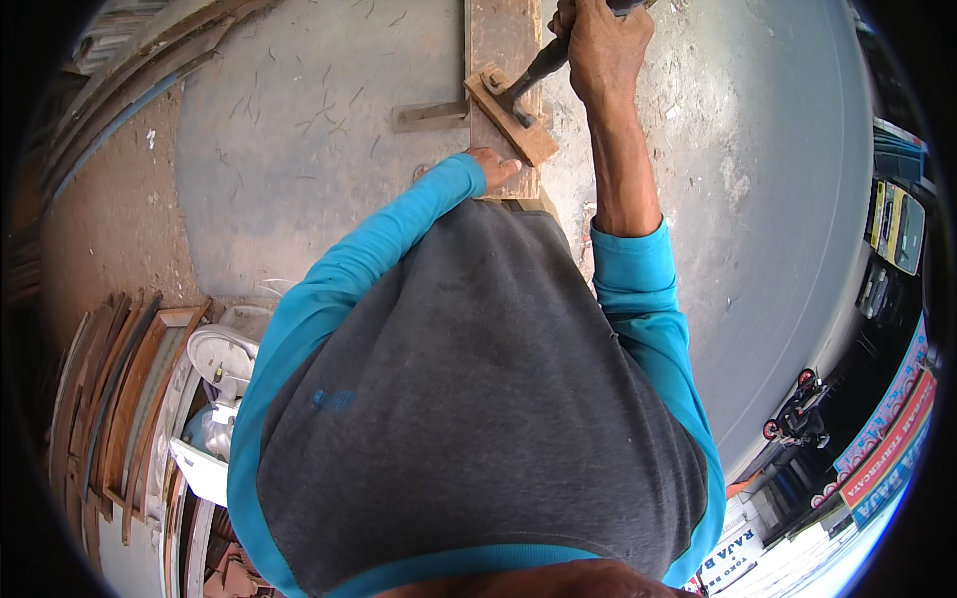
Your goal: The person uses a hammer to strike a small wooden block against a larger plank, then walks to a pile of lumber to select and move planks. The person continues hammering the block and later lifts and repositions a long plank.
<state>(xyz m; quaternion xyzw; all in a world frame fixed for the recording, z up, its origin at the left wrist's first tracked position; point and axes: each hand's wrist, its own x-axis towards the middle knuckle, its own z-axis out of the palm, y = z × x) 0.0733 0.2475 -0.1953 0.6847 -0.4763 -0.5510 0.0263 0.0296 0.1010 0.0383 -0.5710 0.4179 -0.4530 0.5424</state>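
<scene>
My right hand (610, 45) is wrapped round the dark handle of a hammer (543, 65), up at the top of the view. The hammer's metal head rests against a short wooden block (528, 138), which lies slantwise across a narrow wooden bench (491, 40). Close to the block's lower left side, my left hand (495, 169) lies low over the bench with its fingers bent against the block. Part of its grip is hidden by the block and my sleeve. A small dark piece shows at the block's upper end; its kind is unclear.
Several loose nails (329, 110) are scattered on the grey floor left of the bench. A wooden bar (429, 117) sticks out from the bench's left side. Wooden frames (140, 399) and a white chair (224, 359) stand at lower left. A road with a parked motorbike (797, 411) runs along the right.
</scene>
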